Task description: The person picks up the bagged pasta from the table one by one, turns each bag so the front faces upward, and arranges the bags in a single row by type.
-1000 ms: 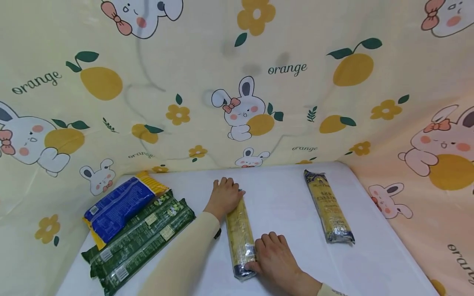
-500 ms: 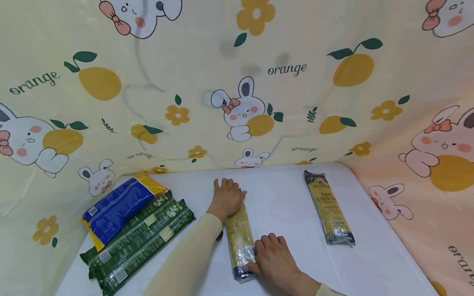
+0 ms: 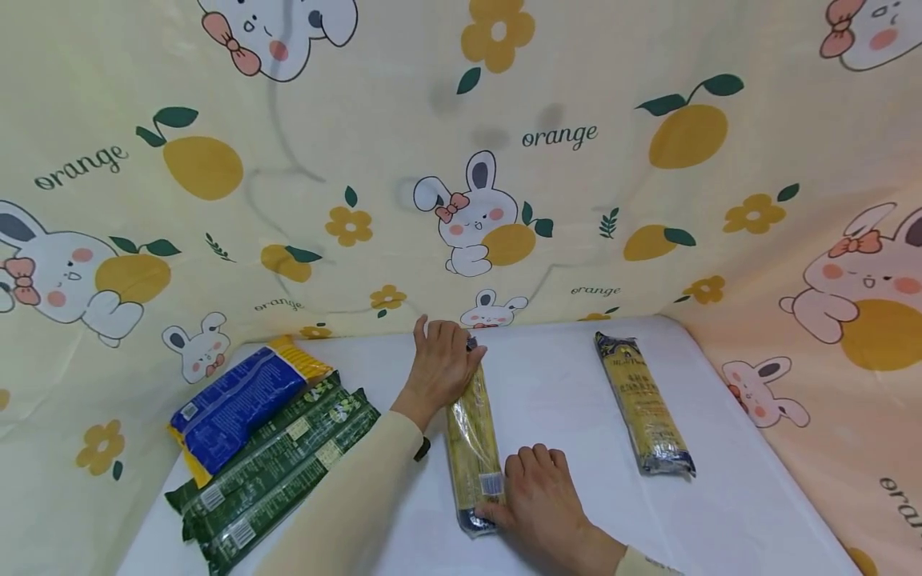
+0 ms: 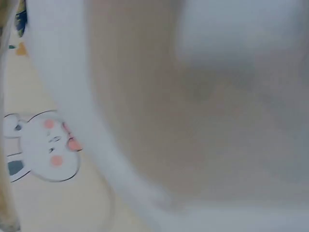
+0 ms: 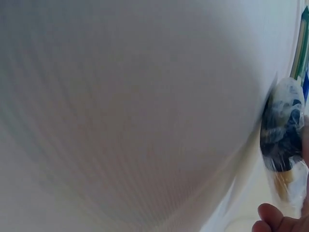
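Note:
A long clear-wrapped pack of spaghetti (image 3: pixel 474 448) with dark blue ends lies lengthwise on the white table, a barcode showing near its front end. My left hand (image 3: pixel 441 364) holds the far end, thumb along the right side. My right hand (image 3: pixel 543 496) grips the near end, its thumb over the blue tip and its fingers at the right edge. In the right wrist view, the blue end of the spaghetti pack (image 5: pixel 282 130) shows beside my fingers at the right border. Blur fills most of the left wrist view, so the left hand's grip cannot be read there.
A second spaghetti pack (image 3: pixel 643 404) lies on the right of the table (image 3: pixel 576 376). Several green packs (image 3: pixel 288 464) lie at the left, with a blue and yellow bag (image 3: pixel 241 408) over them. A printed curtain (image 3: pixel 389 232) rises behind and at both sides.
The spaghetti pack between my hands has turned over, bringing a barcode into view. My left hand has shifted slightly away, its fingers straighter. The right hand has barely moved.

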The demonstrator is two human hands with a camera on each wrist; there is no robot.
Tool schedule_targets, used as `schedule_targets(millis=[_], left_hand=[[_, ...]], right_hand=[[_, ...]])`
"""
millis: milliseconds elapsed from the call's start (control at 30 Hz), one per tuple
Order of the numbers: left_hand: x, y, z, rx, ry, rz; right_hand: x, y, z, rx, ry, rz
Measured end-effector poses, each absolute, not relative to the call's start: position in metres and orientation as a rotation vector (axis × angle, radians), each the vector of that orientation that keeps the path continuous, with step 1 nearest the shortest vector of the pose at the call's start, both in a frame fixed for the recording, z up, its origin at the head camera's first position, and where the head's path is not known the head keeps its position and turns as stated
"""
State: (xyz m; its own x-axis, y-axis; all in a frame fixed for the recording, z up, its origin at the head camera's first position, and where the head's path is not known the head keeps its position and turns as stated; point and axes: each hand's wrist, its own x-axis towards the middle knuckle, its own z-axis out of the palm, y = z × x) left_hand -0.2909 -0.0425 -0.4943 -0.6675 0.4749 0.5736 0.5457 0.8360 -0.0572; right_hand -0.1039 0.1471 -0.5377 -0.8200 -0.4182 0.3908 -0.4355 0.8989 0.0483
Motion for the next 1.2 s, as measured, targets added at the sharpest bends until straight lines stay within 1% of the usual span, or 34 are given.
schedule_targets(millis=[167, 433, 600, 933, 1200], left_hand=[[-0.293, -0.047, -0.478, -0.738, -2.249, -0.162], [-0.288, -0.05, -0.468, -0.736, -2.284, -0.168], [-0.282, -0.047, -0.457, -0.658, -2.369, -0.143], [-0.268, -0.033, -0.414, -0.48, -2.487, -0.135], [-0.265, -0.029, -0.41, -0.419, -2.48, -0.157]], right_hand=[[-0.11, 0.148, -0.541, 0.613, -2.604, 0.064], [-0.111, 0.142, -0.541, 0.612, -2.622, 0.152], [-0.113, 0.139, -0.535, 0.589, -2.638, 0.179], [-0.129, 0.138, -0.528, 0.564, -2.435, 0.117], [-0.124, 0.128, -0.526, 0.571, -2.493, -0.004]])
